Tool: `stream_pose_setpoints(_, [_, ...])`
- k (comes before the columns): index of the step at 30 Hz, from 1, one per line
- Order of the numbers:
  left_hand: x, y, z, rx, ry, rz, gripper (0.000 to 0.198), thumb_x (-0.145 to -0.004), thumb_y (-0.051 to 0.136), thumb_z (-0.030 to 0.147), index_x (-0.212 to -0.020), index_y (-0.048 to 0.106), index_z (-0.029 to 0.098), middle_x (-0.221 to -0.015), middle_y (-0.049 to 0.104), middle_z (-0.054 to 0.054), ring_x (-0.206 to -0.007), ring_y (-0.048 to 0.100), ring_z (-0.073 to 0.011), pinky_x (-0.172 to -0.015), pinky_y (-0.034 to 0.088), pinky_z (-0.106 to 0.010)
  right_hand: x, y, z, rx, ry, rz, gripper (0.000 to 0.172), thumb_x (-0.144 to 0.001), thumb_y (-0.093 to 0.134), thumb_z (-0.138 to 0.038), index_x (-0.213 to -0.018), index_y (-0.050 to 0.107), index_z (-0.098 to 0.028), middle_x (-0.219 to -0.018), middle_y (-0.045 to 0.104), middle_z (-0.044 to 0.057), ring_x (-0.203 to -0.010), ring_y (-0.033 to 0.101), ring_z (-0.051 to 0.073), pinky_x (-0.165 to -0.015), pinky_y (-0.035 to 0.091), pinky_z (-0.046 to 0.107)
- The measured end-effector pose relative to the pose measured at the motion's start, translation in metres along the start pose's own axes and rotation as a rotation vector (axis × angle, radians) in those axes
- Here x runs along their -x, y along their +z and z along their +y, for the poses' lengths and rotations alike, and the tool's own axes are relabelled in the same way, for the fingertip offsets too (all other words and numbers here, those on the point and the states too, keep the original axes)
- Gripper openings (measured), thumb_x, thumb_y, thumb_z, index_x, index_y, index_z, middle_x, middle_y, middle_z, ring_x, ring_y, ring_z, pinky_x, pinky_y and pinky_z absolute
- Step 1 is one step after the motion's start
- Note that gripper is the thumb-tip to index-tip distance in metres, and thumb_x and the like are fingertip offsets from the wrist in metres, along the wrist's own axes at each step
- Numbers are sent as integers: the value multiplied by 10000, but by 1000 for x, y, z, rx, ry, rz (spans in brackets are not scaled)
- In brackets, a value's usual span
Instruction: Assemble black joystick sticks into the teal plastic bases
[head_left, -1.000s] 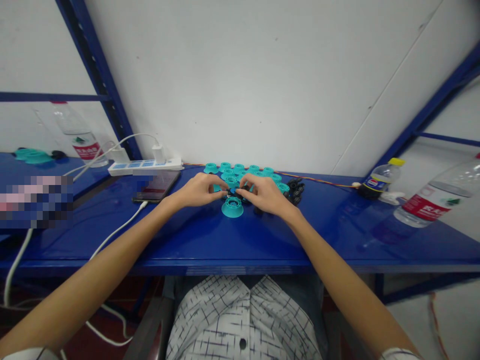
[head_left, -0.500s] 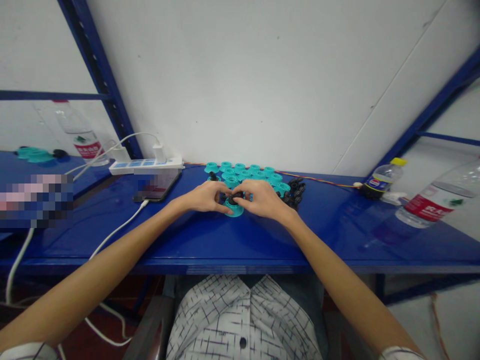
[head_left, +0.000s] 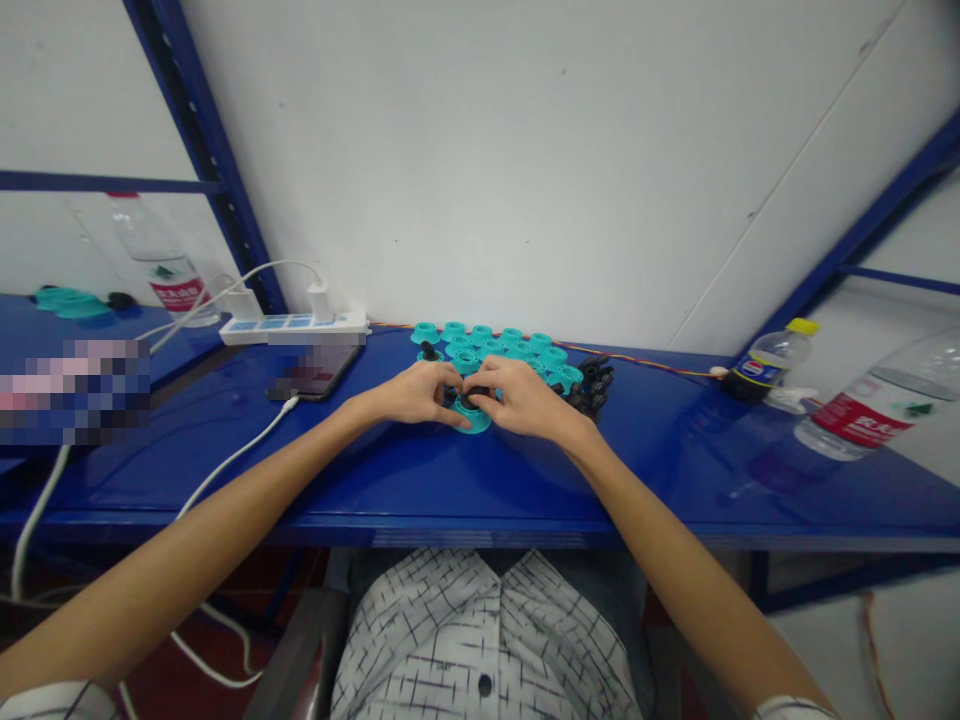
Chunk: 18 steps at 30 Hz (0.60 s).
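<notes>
My left hand [head_left: 416, 393] and my right hand [head_left: 519, 397] meet over a teal flanged disc [head_left: 472, 421] that lies on the blue table [head_left: 420, 480]. Both hands pinch at a small black part [head_left: 473, 399] sitting in the disc's centre. Behind them stands a cluster of several more teal discs [head_left: 501, 348]; one at the left [head_left: 428, 353] carries a black part. A heap of small black parts [head_left: 592, 386] lies just right of my right hand.
A phone [head_left: 315, 374] on a white cable and a white power strip [head_left: 294, 326] lie to the left. Plastic bottles stand at the far left [head_left: 161, 262] and lie at the right [head_left: 769, 363], [head_left: 877, 404]. A thin orange wire [head_left: 652, 367] runs along the wall.
Both hands have drawn back from the cluster onto the near teal disc, bringing the black part down into its centre.
</notes>
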<state>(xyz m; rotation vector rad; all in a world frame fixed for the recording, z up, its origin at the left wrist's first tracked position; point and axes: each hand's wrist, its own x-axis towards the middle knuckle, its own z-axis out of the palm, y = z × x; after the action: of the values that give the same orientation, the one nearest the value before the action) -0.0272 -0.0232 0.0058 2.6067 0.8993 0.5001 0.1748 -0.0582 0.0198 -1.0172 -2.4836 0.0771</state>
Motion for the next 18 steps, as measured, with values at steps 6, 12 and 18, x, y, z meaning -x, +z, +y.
stream_pose_setpoints(6, [0, 0, 1, -7, 2, 15, 405, -696, 759, 504, -892, 721, 152, -817, 620, -13, -644, 529, -104, -611, 394, -222, -3, 0, -1, 26, -24, -44, 207, -874, 535, -124, -948, 727, -152, -901, 624, 78, -787, 532, 168, -742, 380, 280])
stream_pose_setpoints(12, [-1, 0, 2, 16, -20, 14, 424, -678, 761, 529, -840, 709, 141, -786, 607, -8, -636, 533, -108, -607, 394, -223, -5, 0, -2, 45, -18, -65, 196, -850, 514, -93, -915, 691, -146, -929, 681, 83, -821, 568, 181, -751, 372, 283])
stream_pose_setpoints(18, [-1, 0, 2, 16, -26, 17, 413, -672, 760, 522, -819, 696, 142, -763, 601, -2, -630, 521, -108, -606, 392, -223, -4, 3, -3, 72, 22, -51, 180, -841, 499, -105, -920, 655, -147, -907, 692, 82, -798, 575, 188, -720, 356, 283])
